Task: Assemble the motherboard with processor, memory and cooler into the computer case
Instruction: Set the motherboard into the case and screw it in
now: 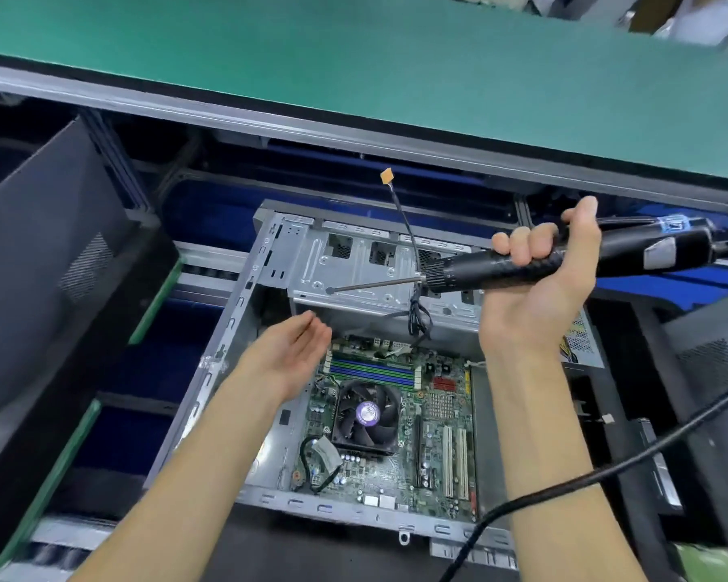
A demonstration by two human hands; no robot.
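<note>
A black cord point(606, 472) crosses the near right corner. The board point(396, 438) lies flat inside the open case point(211, 396), with the cooler point(366, 415) at its middle and the memory point(373, 369) just beyond it. The left hand point(291, 354) hovers palm up over the board's far left corner, fingers loose and holding nothing. The right hand point(539, 287) grips a screwdriver point(501, 266), its bit pointing left over the drive cage point(354, 266). A green shelf point(354, 56) runs beyond.
</note>
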